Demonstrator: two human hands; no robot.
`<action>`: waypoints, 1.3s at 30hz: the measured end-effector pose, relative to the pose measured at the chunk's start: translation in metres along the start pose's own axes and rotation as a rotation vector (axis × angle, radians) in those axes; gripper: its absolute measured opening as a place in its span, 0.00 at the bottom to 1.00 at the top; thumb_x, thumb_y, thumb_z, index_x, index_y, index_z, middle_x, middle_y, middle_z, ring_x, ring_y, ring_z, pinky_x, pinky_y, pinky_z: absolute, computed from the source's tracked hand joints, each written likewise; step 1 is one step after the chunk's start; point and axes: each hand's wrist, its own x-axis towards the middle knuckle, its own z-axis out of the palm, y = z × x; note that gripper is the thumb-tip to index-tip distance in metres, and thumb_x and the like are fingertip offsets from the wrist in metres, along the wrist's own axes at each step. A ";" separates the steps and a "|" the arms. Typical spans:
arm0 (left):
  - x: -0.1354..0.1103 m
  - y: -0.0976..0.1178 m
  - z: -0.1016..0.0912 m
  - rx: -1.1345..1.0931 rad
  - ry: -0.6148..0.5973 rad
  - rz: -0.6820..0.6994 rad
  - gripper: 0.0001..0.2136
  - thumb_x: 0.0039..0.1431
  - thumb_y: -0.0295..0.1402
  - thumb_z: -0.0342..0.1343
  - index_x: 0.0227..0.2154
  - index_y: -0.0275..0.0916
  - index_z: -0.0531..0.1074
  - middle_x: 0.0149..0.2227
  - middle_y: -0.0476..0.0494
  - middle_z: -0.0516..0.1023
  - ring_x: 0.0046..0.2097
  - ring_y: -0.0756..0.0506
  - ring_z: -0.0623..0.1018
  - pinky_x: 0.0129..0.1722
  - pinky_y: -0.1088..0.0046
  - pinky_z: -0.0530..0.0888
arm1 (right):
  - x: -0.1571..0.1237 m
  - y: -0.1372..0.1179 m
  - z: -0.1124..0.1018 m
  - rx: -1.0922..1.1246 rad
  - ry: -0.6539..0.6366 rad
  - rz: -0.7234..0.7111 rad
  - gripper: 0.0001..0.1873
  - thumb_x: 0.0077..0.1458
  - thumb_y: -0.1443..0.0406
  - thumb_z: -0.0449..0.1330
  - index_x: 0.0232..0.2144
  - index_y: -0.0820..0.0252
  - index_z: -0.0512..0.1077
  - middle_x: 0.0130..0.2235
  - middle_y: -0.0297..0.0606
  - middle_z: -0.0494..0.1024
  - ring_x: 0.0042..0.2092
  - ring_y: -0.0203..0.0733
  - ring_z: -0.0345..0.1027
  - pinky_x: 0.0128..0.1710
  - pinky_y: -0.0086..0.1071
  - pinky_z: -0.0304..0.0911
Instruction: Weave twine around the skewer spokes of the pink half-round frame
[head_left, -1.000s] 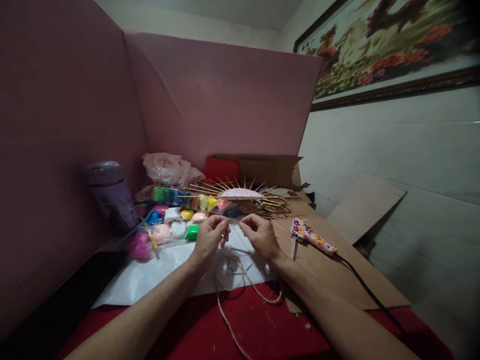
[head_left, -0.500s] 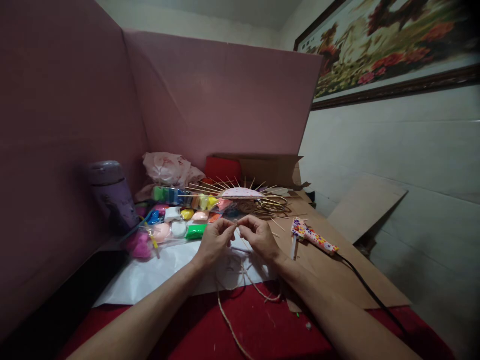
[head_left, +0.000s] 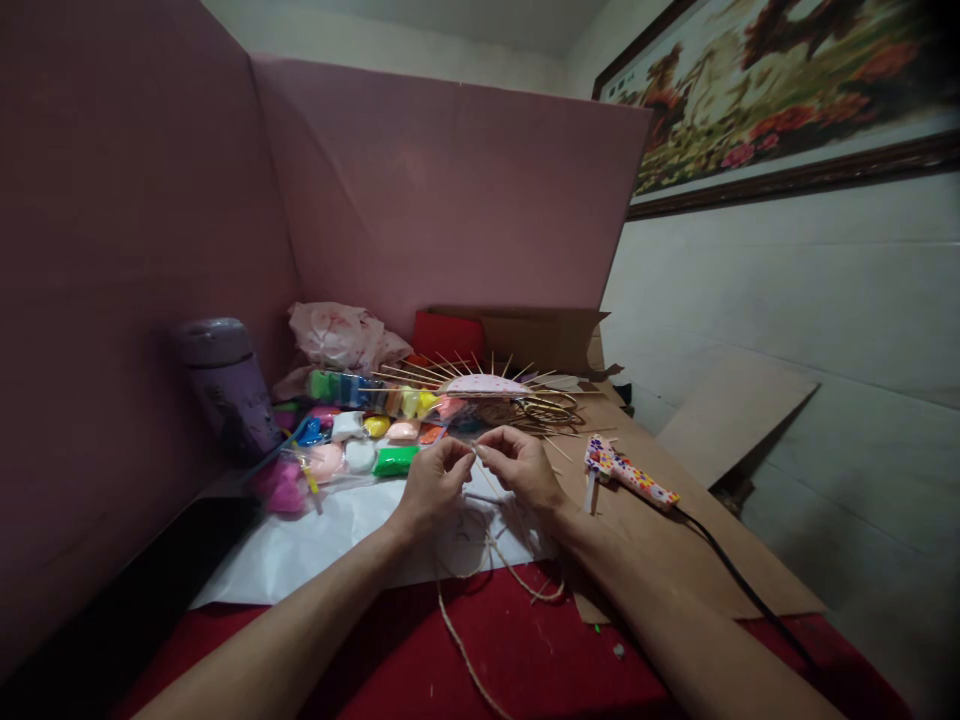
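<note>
Head view: jute twine (head_left: 457, 635) — pinched at its upper end by left hand (head_left: 431, 482) and right hand (head_left: 525, 470), fingertips closed together — trails toward the front edge of the table (head_left: 540, 660). Glue gun (head_left: 631, 478) lies right, on cardboard (head_left: 675, 560).

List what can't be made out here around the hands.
Head view only.
1. What the left hand and right hand pinch, twine or a thin stick: too small, dim.
2. Near end of the twine: cut off by the bottom edge.
3. Far end of the glue gun cord: lost in the dark lower right corner.
4. Print on the bottle: dim, blurred.
</note>
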 end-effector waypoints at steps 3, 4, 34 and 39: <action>0.001 0.002 -0.001 -0.030 0.025 0.008 0.08 0.51 0.36 0.52 0.22 0.37 0.66 0.19 0.52 0.68 0.20 0.53 0.66 0.20 0.77 0.62 | 0.001 0.003 0.000 -0.028 -0.008 0.005 0.09 0.44 0.61 0.59 0.26 0.62 0.69 0.20 0.30 0.68 0.20 0.29 0.55 0.17 0.24 0.51; 0.001 0.003 -0.002 -0.056 0.039 -0.001 0.08 0.51 0.36 0.52 0.23 0.37 0.66 0.19 0.52 0.68 0.20 0.53 0.66 0.20 0.78 0.62 | 0.001 0.004 -0.001 -0.052 -0.001 0.008 0.09 0.44 0.61 0.59 0.26 0.62 0.69 0.21 0.30 0.68 0.20 0.29 0.56 0.18 0.24 0.52; 0.000 -0.011 0.002 0.115 -0.014 0.041 0.08 0.53 0.35 0.50 0.23 0.38 0.67 0.20 0.52 0.66 0.22 0.52 0.65 0.23 0.77 0.60 | 0.001 0.003 0.000 -0.029 -0.002 -0.017 0.09 0.43 0.61 0.60 0.22 0.62 0.68 0.21 0.29 0.66 0.23 0.31 0.56 0.23 0.26 0.53; -0.001 -0.009 0.002 0.177 -0.030 0.071 0.08 0.54 0.34 0.48 0.23 0.38 0.65 0.19 0.52 0.66 0.23 0.52 0.65 0.23 0.77 0.60 | 0.001 0.002 -0.002 -0.005 0.002 0.022 0.09 0.41 0.62 0.61 0.22 0.63 0.68 0.22 0.29 0.66 0.24 0.30 0.55 0.22 0.25 0.51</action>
